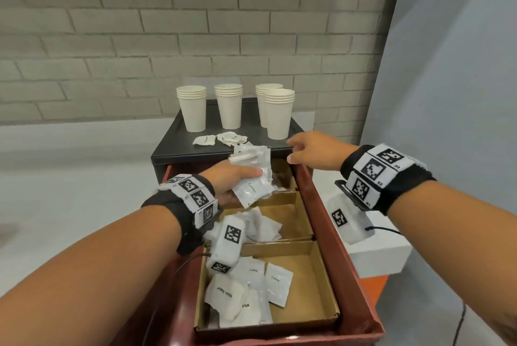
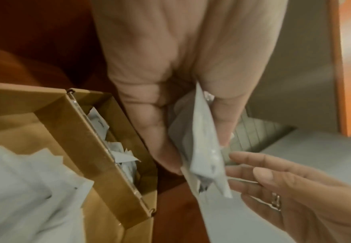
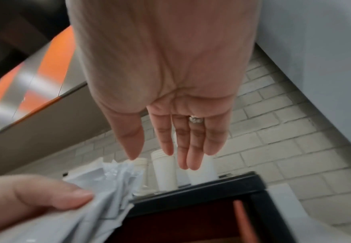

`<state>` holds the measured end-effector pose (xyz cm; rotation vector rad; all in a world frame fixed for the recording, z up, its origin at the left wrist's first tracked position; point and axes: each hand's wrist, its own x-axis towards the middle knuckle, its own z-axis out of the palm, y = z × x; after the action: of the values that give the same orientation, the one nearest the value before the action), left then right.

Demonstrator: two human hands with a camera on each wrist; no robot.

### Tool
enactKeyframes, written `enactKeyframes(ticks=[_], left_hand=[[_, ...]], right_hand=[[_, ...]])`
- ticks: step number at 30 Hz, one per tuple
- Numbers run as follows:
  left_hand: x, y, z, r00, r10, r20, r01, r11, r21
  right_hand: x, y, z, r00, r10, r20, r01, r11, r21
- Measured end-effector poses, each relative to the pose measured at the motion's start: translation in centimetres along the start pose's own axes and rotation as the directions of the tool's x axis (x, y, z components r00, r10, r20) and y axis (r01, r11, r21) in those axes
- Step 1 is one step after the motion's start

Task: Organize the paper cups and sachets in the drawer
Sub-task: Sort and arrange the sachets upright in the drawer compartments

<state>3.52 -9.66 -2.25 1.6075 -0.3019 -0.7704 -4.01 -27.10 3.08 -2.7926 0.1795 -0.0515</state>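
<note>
— Nearest the head camera, coffee and white-sugar sachets point(image 1: 253, 294) lie loose in the front cardboard tray point(image 1: 316, 289) of the open red drawer point(image 1: 352, 275). And the hands?

— The left hand point(image 1: 235, 177) pinches a crumpled bunch of sachets point(image 1: 253, 175) over the drawer's back trays, one reading "Cream". The right hand point(image 1: 313, 154) holds nothing, fingers straight and relaxed, near the cabinet top point(image 1: 173, 147).

— Where are the cups?

— Four stacks of paper cups point(image 1: 229, 106) stand on that cabinet top, with a few loose sachets point(image 1: 221, 139) in front of them.

— What could go wrong?

— Probably the bunch fans out and a slippery packet drops into the wrong tray. Reaching on, the right hand might also knock over the nearest cup stack point(image 1: 278, 113).
</note>
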Motion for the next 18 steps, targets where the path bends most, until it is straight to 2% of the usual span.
enactKeyframes(ticks=[2,4,6,8,10,14,18], left_hand=[[0.3,0.2,-0.8,0.998,0.005,-0.064,-0.014,0.990,-0.137],[0.3,0.3,-1.2,0.994,0.011,-0.106,-0.037,0.969,-0.245],[0.3,0.3,-1.5,0.993,0.014,-0.121,-0.057,0.934,-0.353],[0.4,0.0,-1.8,0.990,0.026,-0.141,-0.086,0.894,-0.440],[0.5,-0.4,-2.1,0.984,0.044,-0.173,-0.124,0.865,-0.486],[0.7,-1.3,-3.1,0.974,0.046,-0.221,-0.160,0.831,-0.532],[1.2,-2.2,-4.1,0.957,0.015,-0.289,-0.166,0.847,-0.506]], right_hand=[[0.9,-1.8,0.4,1.000,-0.023,0.000,0.023,0.993,0.119],[1.5,-3.5,1.5,0.998,-0.029,0.063,0.013,0.971,0.240],[2.0,-4.9,3.3,0.992,-0.012,0.128,-0.041,0.913,0.407],[2.5,-5.8,5.2,0.992,0.014,0.123,-0.075,0.857,0.510],[3.2,-6.1,6.4,0.995,0.024,0.097,-0.073,0.841,0.535],[3.8,-5.2,7.4,0.988,0.055,0.144,-0.135,0.759,0.637],[4.3,-3.9,8.0,0.971,0.160,0.176,-0.238,0.705,0.668]])
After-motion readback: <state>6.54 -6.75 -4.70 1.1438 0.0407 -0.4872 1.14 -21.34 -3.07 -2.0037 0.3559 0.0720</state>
